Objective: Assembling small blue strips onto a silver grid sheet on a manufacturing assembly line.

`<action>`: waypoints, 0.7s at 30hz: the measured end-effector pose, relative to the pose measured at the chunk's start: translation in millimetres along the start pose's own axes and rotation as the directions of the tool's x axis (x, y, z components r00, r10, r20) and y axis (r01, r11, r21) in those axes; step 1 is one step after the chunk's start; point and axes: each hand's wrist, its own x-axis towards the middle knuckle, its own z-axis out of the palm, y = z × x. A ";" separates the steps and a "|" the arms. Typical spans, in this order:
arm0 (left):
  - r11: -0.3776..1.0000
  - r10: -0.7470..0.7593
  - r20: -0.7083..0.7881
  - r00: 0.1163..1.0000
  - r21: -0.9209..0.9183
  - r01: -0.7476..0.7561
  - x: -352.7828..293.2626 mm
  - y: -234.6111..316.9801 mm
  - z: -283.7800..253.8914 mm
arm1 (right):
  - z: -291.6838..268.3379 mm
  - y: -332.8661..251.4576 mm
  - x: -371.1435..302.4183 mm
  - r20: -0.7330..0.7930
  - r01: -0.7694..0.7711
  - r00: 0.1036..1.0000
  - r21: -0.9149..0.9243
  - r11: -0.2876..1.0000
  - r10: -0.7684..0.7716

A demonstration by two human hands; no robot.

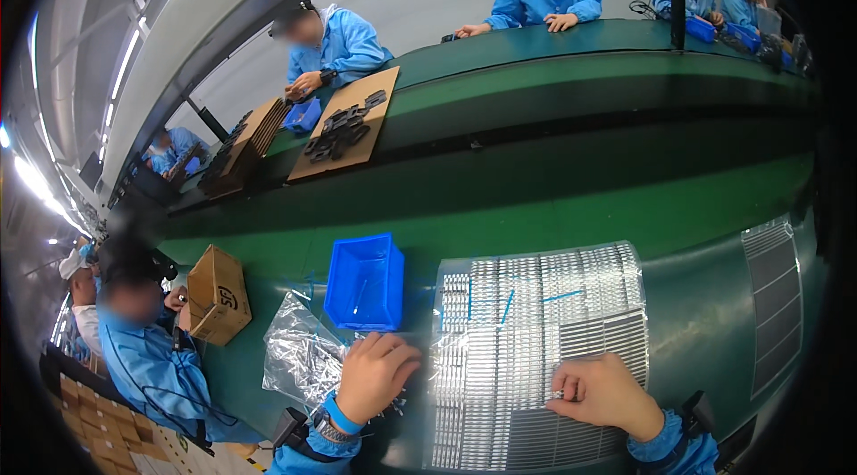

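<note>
My right hand (607, 395) is closed in a pinch over a striped sheet (580, 439), with a small silvery metal piece (561, 395) at the fingertips. Rows of similar shiny pieces cover much of the sheet, while dark bare stripes show near its lower and right parts. Thin blue strips (506, 307) lie on top. My left hand (379, 377) has its fingers curled at the sheet's left side; what they hold, if anything, is hidden. Beside it, a clear plastic bag (303, 354) spills loose slender silvery pieces onto the green table.
A blue bin (364, 287) stands beyond my left hand, with a cardboard box (217, 296) farther left. Another dark striped sheet (773, 296) lies at the far right. Nearby at left a person in blue (147, 368) sits; several others work across the bench, near cardboard holding black parts (339, 131).
</note>
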 end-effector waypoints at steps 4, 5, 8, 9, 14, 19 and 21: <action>1.000 -0.009 -0.003 1.000 -0.010 0.009 0.4 -3.4 7.0 | 2.5 1.6 0.1 -0.005 0.014 1.000 -0.005 1.000 -0.014; 1.000 -0.003 -0.004 1.000 -0.012 0.002 2.1 -1.4 5.2 | 3.0 2.7 0.0 0.002 0.010 1.000 -0.001 1.000 -0.010; 0.993 0.014 -0.067 0.998 -0.114 -0.021 2.7 15.7 -12.8 | 1.2 0.7 3.2 0.017 0.001 1.000 0.003 1.000 -0.001; 0.976 -0.016 -0.119 0.993 -0.216 -0.010 5.7 25.7 -18.2 | -0.1 1.0 2.0 0.030 -0.001 1.000 0.004 1.000 0.001; 0.933 -0.061 -0.094 0.994 -0.360 0.023 19.0 51.1 -23.5 | -5.4 -4.0 -2.4 0.036 -0.043 0.998 0.023 0.999 0.042; 0.823 -0.039 -0.043 0.998 -0.569 0.008 31.1 71.8 1.8 | 3.0 -8.7 -2.3 -0.065 0.010 0.998 0.057 0.998 -0.006; 0.783 -0.066 0.029 0.997 -0.618 0.070 32.2 77.7 10.8 | 5.8 -13.9 0.2 -0.110 0.087 0.991 0.105 0.991 -0.076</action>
